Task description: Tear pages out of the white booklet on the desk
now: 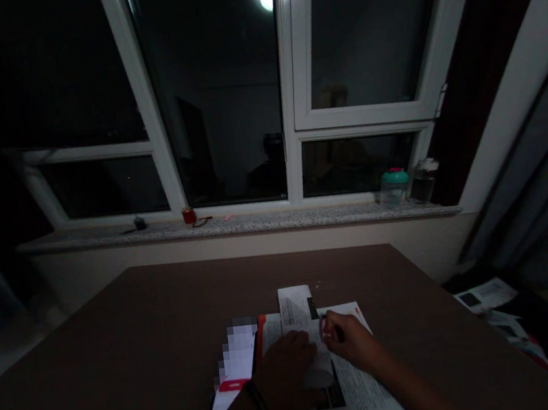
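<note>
Left hand [286, 374] lies on an open booklet [356, 385], fingers flat and together, a paper slip [295, 308] at its 12 o'clock. Right hand [350, 342] curls beside the slip; dim light hides whether its fingertips [327, 327] grip anything. A pixelated phone [236, 359] sits at 9 o'clock.

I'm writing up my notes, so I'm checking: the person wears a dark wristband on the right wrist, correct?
No: the wristband is on the left wrist, just behind the left hand, not on the right, as the head view shows.
</note>
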A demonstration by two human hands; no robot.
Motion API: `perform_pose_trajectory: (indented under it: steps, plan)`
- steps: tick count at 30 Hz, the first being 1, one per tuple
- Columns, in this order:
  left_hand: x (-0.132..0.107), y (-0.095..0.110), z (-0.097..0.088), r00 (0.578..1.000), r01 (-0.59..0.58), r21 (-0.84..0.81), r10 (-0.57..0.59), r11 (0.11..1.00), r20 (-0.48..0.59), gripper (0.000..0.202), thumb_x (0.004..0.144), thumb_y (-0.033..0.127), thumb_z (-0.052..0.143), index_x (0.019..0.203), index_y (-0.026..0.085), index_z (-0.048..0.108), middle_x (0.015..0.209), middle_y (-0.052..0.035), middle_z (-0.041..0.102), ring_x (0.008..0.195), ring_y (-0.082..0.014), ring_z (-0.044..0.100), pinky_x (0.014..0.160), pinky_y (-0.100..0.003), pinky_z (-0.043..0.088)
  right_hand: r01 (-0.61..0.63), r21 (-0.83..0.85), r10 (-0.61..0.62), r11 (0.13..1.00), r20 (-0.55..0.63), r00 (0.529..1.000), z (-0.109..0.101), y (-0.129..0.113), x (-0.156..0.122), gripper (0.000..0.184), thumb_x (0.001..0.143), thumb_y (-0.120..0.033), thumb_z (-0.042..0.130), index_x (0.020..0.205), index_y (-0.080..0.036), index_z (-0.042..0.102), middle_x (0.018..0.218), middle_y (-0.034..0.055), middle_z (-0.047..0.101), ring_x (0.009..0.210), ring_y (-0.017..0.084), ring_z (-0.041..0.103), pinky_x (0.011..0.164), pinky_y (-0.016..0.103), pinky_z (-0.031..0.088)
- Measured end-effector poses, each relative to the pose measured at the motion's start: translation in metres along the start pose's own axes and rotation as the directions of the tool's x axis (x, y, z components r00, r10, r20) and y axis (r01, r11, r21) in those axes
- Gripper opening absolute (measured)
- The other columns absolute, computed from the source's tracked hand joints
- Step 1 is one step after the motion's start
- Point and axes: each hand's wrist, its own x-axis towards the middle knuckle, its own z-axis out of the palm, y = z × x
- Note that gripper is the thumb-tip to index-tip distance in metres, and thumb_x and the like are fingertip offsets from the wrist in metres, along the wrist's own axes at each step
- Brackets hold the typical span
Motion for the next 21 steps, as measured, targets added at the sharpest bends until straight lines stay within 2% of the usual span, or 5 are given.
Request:
perform_pose_trajectory:
  steps: [5,14,21]
  plan:
    - [-0.004,-0.005,0.003,0.999,-0.013,-0.041,0.012,0.999,-0.037,0.063,0.073,0.047,0.074,0.126,0.023,0.051,0.134,-0.0101,0.048,0.118,-0.0320,0.045,0.100,-0.046,0.039,-0.015,-0.014,0.015,1.000,0.029,0.999,0.000,-0.001,-0.005,0.016,0.071,-0.010,0.058,0.069,-0.020,0.046,0.066,-0.0046,0.052,0.058,0.010,0.048,0.054,0.018,0.034]
    - [-0.003,-0.008,0.005,0.999,-0.021,-0.038,0.020,0.999,-0.043,0.059,0.078,0.046,0.070,0.129,0.027,0.048,0.133,-0.0078,0.049,0.119,-0.0303,0.045,0.100,-0.045,0.039,-0.044,-0.040,0.042,0.998,-0.060,0.997,0.005,0.008,0.003,0.013,0.077,-0.015,0.055,0.073,-0.021,0.045,0.066,-0.0033,0.055,0.057,0.011,0.047,0.054,0.020,0.036]
    - [-0.003,-0.008,0.006,0.999,-0.023,-0.029,0.022,0.999,-0.030,0.057,0.080,0.044,0.069,0.129,0.024,0.049,0.136,-0.0097,0.048,0.123,-0.0312,0.044,0.103,-0.047,0.036,-0.010,-0.026,0.012,1.000,0.056,0.998,-0.001,-0.001,-0.005,0.015,0.072,-0.010,0.058,0.069,-0.019,0.047,0.067,-0.0038,0.055,0.057,0.010,0.049,0.053,0.018,0.035]
